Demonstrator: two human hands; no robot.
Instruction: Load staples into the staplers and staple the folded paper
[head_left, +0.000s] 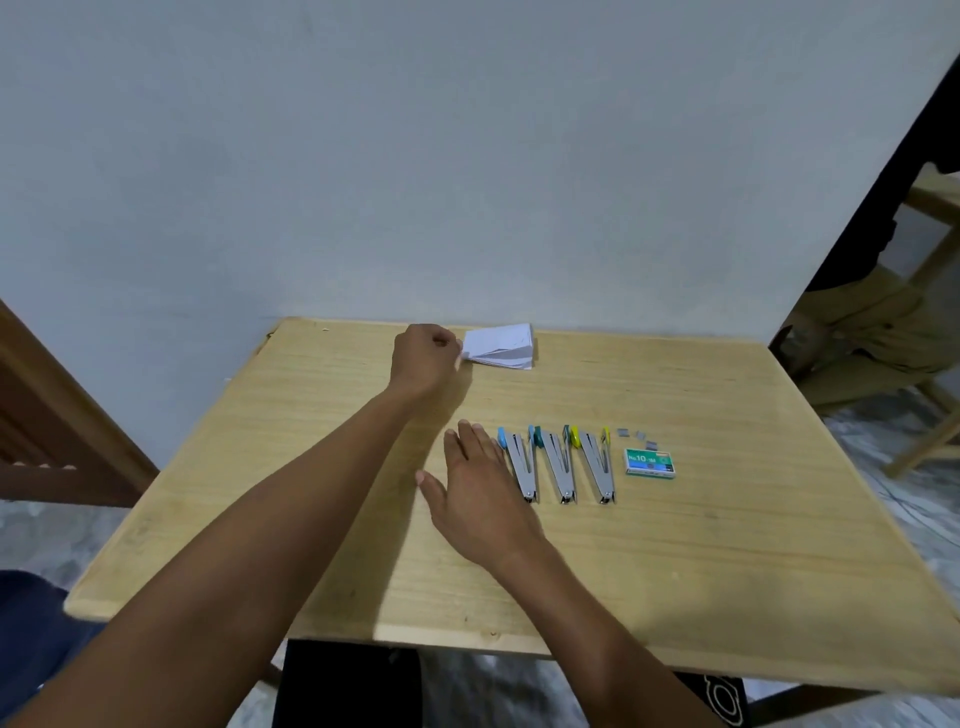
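Three metal staplers lie opened side by side on the wooden table (675, 571): a light-blue one (521, 464), a teal one (558, 466) and a yellow one (597, 464). To their right sit a green staple box (650, 462) and a few loose staple strips (636, 435). Folded white paper (501, 346) lies at the far edge by the wall. My left hand (423, 356) is stretched out to the paper's left corner, fingers pinched on it. My right hand (475, 488) rests flat on the table, fingers spread, just left of the light-blue stapler.
A grey wall rises right behind the table. A brown wooden door or panel (57, 415) stands at the left. A wooden frame (930, 415) and cloth (872, 332) are at the right, beyond the table edge.
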